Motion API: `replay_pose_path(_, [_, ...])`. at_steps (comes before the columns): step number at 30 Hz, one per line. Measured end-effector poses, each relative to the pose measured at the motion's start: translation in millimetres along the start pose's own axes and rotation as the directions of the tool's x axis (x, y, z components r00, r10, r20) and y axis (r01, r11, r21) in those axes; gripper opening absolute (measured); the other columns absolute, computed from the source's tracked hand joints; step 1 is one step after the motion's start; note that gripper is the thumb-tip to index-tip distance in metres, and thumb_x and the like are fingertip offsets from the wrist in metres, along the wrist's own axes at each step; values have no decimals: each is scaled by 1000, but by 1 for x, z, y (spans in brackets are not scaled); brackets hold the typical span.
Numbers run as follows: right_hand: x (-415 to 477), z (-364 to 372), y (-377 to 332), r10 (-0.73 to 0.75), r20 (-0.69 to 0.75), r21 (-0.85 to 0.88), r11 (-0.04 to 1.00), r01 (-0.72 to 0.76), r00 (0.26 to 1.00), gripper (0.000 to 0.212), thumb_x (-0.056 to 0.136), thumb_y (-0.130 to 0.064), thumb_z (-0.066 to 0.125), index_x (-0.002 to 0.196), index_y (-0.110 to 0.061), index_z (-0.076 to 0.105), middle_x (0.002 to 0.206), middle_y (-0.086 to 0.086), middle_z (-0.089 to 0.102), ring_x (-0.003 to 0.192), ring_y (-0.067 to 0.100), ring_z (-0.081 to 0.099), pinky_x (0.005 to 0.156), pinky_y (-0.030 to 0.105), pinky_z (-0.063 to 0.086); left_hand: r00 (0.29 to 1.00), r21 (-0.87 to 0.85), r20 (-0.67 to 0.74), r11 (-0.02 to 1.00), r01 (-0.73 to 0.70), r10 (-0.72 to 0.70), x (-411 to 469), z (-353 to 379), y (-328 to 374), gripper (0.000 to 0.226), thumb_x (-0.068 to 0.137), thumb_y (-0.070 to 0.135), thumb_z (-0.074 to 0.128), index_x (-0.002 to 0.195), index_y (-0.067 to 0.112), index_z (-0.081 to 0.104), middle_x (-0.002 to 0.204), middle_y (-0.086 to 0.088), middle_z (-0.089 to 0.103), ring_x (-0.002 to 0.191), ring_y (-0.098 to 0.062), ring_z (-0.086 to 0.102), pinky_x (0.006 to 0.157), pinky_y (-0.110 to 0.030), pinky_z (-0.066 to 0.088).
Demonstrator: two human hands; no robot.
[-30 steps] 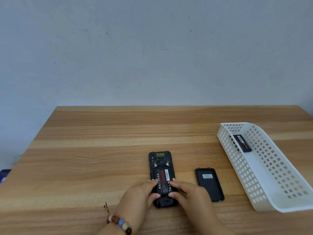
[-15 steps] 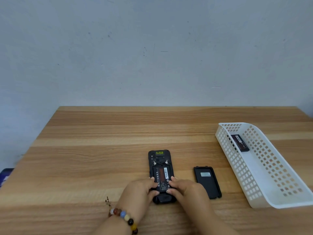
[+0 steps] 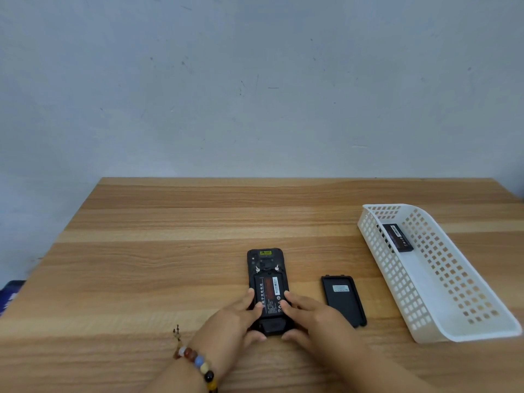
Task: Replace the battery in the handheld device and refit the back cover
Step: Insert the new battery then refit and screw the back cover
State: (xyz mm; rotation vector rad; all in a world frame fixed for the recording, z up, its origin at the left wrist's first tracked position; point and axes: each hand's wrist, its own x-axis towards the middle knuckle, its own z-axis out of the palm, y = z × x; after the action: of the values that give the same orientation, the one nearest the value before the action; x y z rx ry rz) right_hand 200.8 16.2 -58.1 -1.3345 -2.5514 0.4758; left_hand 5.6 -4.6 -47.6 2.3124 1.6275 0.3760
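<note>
The black handheld device [image 3: 265, 260] lies face down on the wooden table [image 3: 158, 251], its back open. A black battery [image 3: 269, 289] with a red and white label sits in its compartment. My left hand [image 3: 231, 324] grips the device's lower left side, fingertips on the battery's edge. My right hand [image 3: 312, 319] grips the lower right side, fingers also touching the battery. The black back cover [image 3: 343, 299] lies flat on the table just right of the device, inner side up. Another black battery [image 3: 397, 238] rests in the white basket.
A white perforated plastic basket [image 3: 442, 282] stands at the right, running from mid-table toward the near right edge. A beaded bracelet [image 3: 198, 361] circles my left wrist. A pale wall rises behind the table's far edge.
Both hands stay on the device's lower half. Fingertips have shifted slightly on the battery. The cover and basket have not moved.
</note>
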Motion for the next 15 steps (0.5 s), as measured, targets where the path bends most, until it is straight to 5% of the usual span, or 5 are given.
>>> replay_pose_path(3, [-1,4,0,3,-23,2,1000,-3,1000,50,54,-54,67,96,-29,74,107,-14,72,87,-4,69,71,9,51,999,32,50,999,-19,18,-1,4,-9,79,86,65,8,102,18,69,119,-9,60,98,-9,63,87,-8,37])
replay_pose_path(7, [-2,7,-3,-29,-105,-74,997,22,994,48,48,-55,72,89,-29,77,99,-15,74,84,-5,69,75,6,47,997,119,52,991,-65,59,-2,14,-15,79,92,53,0,87,23,73,101,-6,71,79,-5,68,74,-9,44])
replay_pose_path(10, [-1,11,-2,-74,-152,-139,989,53,986,60,32,-52,90,85,-26,78,94,-13,75,84,-3,70,80,7,46,977,104,213,994,-25,2,3,1,-5,57,95,48,22,129,10,47,145,-18,27,121,-12,48,96,-14,33])
replay_pose_path(12, [-1,13,-2,-100,-178,-163,984,71,979,61,27,-50,92,81,-26,78,91,-12,76,83,-3,70,81,8,46,984,63,179,998,-12,0,2,6,-6,73,85,60,14,140,13,26,152,-11,1,135,-14,26,104,-13,15])
replay_pose_path(15, [0,14,-2,-122,-180,-171,981,91,976,60,24,-50,92,78,-27,78,88,-13,76,82,-4,70,81,8,46,973,209,229,978,-20,-29,-3,6,-10,96,82,58,-16,106,18,68,123,-14,58,102,-5,60,92,-3,25])
